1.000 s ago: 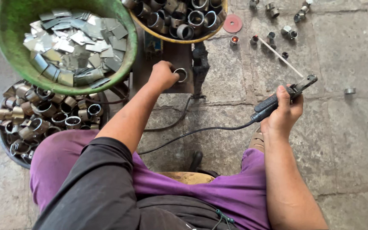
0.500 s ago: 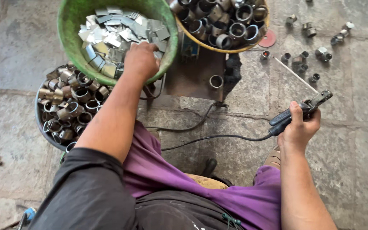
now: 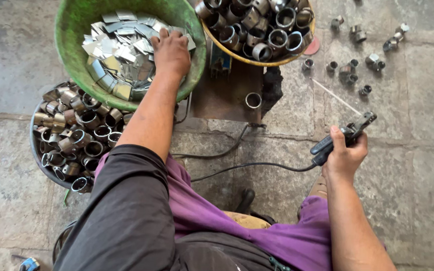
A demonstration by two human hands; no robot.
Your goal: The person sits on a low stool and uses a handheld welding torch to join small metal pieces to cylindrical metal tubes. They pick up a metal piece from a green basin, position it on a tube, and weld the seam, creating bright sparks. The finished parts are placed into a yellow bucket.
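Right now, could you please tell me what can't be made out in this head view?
- Left hand: fingertips buried among the metal plates in the green basin; any grip on one hidden.
- Yellow basin: cut off by the top edge.
- Electrode holder: handle covered by the right hand.

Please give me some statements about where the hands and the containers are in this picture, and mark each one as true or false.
1. The left hand rests on the flat metal plates in the round green plastic basin. True.
2. The right hand is empty. False: its grip closes on a black welding electrode holder with a thin rod.
3. A single steel ring lies on the rusty metal plate. True.
4. The yellow-rimmed bowl holds flat plates. False: it holds short steel tube pieces.
5. A black cable runs from the holder. True.
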